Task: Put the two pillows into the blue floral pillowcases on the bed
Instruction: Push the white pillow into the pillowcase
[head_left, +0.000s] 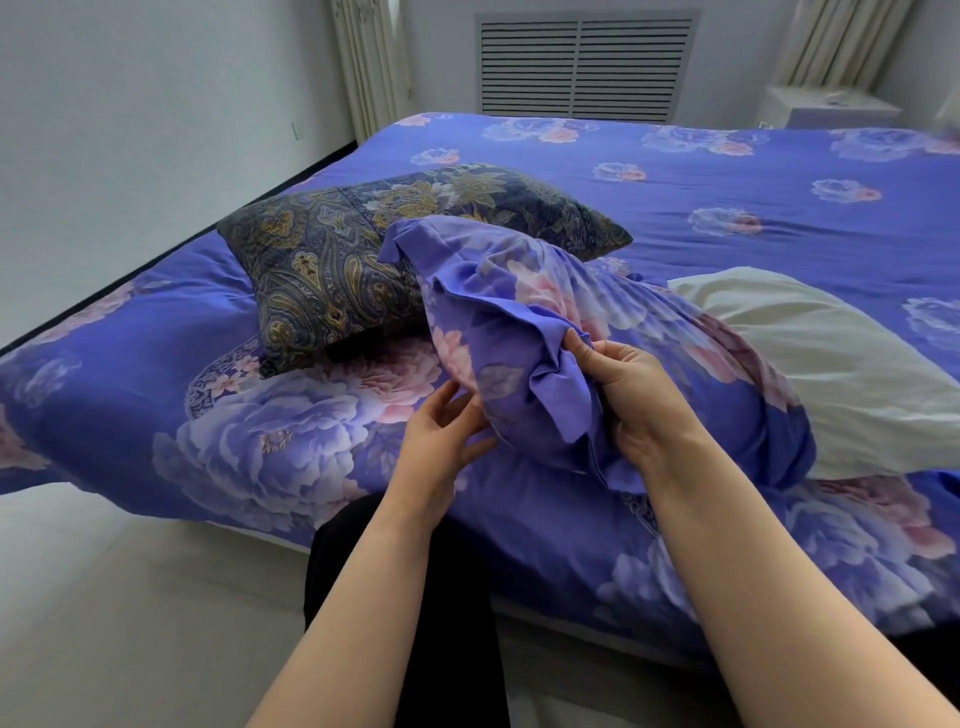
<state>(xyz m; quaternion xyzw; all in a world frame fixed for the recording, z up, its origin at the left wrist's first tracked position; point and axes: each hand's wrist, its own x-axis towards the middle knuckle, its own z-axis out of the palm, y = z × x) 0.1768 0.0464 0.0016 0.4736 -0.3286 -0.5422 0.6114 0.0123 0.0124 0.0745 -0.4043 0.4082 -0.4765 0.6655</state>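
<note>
A blue floral pillowcase (524, 317) is pulled partway over a cream white pillow (831, 364) that lies across the bed; the pillow's right half sticks out bare. My right hand (639, 400) grips the bunched ruffled end of the case. My left hand (441, 431) is beside it, its relaxed fingers touching the fabric's lower edge. A second pillow in a dark paisley cover (363, 260) lies behind, to the left. A second blue floral pillowcase is not distinguishable from the bedding.
The bed carries a blue floral duvet (727, 208) of the same pattern as the case. A white wall runs along the left, a slatted vent (582, 67) and curtains stand behind the bed, and pale floor (130, 597) lies at my feet.
</note>
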